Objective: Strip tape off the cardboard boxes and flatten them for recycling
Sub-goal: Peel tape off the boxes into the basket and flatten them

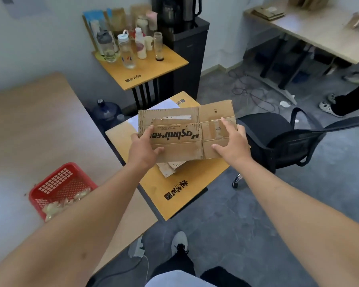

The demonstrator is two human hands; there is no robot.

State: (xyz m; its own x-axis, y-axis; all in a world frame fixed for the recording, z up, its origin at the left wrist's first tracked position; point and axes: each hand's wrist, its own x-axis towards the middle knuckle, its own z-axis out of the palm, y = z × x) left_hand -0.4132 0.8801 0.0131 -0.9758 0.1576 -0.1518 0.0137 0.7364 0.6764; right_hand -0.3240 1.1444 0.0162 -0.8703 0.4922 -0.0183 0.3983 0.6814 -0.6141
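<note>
Here we hold the flattened cardboard box (pixel 187 129) mid-frame, left hand (pixel 144 148) and right hand (pixel 231 141) gripping its near edge, probably to lay it on the pile (pixel 170 167) below.

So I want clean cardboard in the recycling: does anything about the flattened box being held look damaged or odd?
Yes. The flattened box held by the left hand and right hand is worn: its surface paper is torn in patches along the upper panel, and a white label remnant clings there. Whether clear tape remains cannot be told.
</note>
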